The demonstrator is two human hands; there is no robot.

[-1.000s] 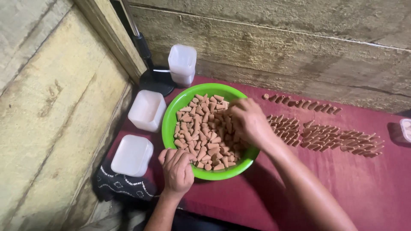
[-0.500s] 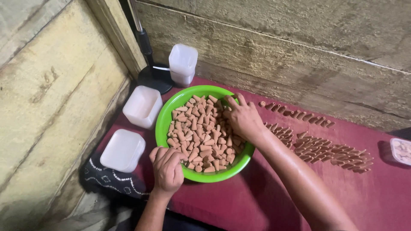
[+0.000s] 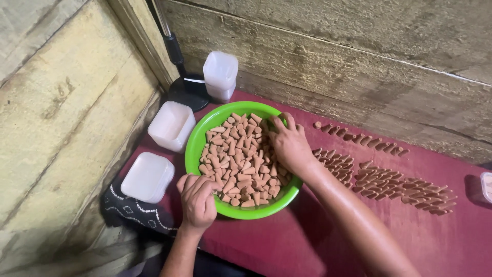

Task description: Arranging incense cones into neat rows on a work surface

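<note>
A bright green bowl (image 3: 201,137) holds a heap of small brown cone-shaped pieces (image 3: 237,160) on a dark red cloth. My right hand (image 3: 288,144) reaches into the bowl's far right side, palm down, fingers dipped among the cones. Whether it grips any is hidden. My left hand (image 3: 196,200) rests at the bowl's near left rim, fingers curled over a few cones at the edge. To the right of the bowl, more brown cones (image 3: 394,184) lie in rows on the cloth.
Three white plastic containers stand left and behind the bowl: one near (image 3: 147,176), one middle (image 3: 171,125), a taller stack (image 3: 220,75). A black round stand base with a pole (image 3: 185,90) sits in the corner. Wooden walls close in left and behind. Another white container's edge (image 3: 486,186) shows far right.
The view has shifted, so the bowl sits lower and more central. My right hand has stayed in the bowl, its fingers working among the cones. My left hand has stayed at the near rim.
</note>
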